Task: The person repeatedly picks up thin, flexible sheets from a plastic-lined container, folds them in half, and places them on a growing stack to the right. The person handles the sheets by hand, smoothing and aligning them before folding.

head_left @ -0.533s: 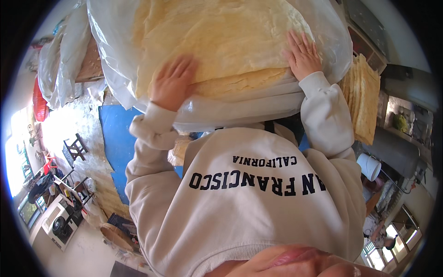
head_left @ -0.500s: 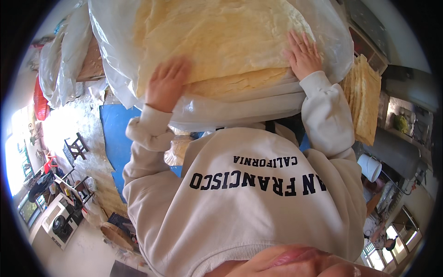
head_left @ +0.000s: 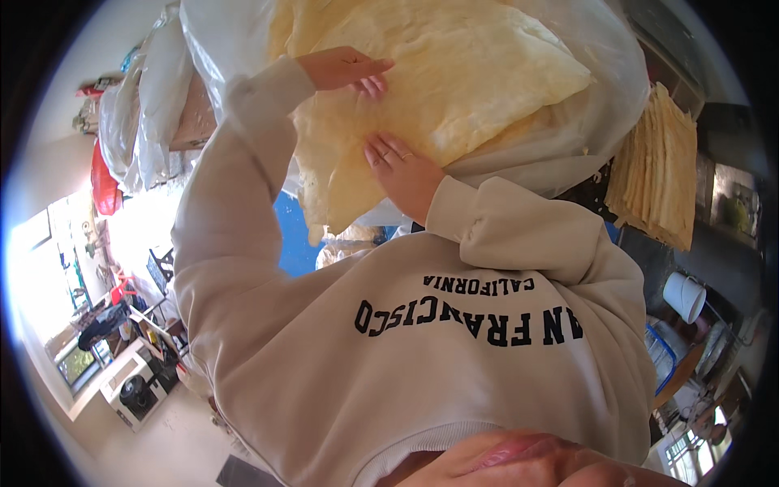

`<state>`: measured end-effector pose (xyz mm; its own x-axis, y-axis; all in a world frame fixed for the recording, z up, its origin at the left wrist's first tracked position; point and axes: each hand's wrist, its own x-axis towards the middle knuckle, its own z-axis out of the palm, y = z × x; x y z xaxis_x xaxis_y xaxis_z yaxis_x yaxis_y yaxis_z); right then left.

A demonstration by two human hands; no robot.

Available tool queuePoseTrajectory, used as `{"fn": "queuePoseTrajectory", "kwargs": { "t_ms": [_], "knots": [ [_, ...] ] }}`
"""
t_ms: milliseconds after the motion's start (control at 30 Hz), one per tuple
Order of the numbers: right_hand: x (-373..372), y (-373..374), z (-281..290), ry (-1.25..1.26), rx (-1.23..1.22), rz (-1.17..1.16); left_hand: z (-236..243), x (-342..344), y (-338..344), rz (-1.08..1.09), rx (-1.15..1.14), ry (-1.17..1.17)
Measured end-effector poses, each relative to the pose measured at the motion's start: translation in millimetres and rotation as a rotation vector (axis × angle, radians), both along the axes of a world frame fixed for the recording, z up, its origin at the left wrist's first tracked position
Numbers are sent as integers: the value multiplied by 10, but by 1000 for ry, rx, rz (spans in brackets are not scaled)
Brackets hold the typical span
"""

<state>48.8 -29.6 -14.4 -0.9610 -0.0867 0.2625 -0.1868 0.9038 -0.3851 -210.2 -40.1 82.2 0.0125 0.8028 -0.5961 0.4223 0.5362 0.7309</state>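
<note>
A large, thin, pale-yellow sheet (head_left: 462, 73), like tofu skin, lies askew over a stack of similar sheets on clear plastic film (head_left: 560, 166). One corner droops over the near edge, towards my body. My left hand (head_left: 345, 69) is over the sheet's left part, thumb and fingers apart, with nothing visible between them. Lower down, my right hand (head_left: 406, 174) rests on the sheet near the drooping part, fingers stretched out and close together. Whether the left fingertips touch the sheet, I cannot tell.
A folded stack of yellow sheets (head_left: 657, 166) hangs or stands at the right. Beyond it is a white bucket (head_left: 684, 297). Plastic bags (head_left: 158, 105) hang at the far left, near a red bag (head_left: 104, 178). A blue surface (head_left: 299, 235) shows below the stack.
The right hand has moved left across the stack, and the left hand has moved farther away and to the right. The top sheet now lies skewed, its corner drooping at the near left.
</note>
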Motion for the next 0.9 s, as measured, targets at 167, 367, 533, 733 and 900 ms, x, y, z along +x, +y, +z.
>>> {"fn": "queuePoseTrajectory", "kwargs": {
  "t_ms": [167,367,533,733,900],
  "knots": [
    [107,386,179,-168,-1322,-315,-790,-930,448,-444,-75,-165],
    [125,543,494,-140,-2567,-697,-372,-1165,236,234,-6,817],
    [107,516,391,-91,-2678,-600,-684,727,-133,231,236,1288],
    [422,879,588,-704,-2165,-742,-921,1391,-39,308,520,1041],
    [396,1397,681,-99,-510,-135,-717,1303,9,239,431,1015]
  ]
}}
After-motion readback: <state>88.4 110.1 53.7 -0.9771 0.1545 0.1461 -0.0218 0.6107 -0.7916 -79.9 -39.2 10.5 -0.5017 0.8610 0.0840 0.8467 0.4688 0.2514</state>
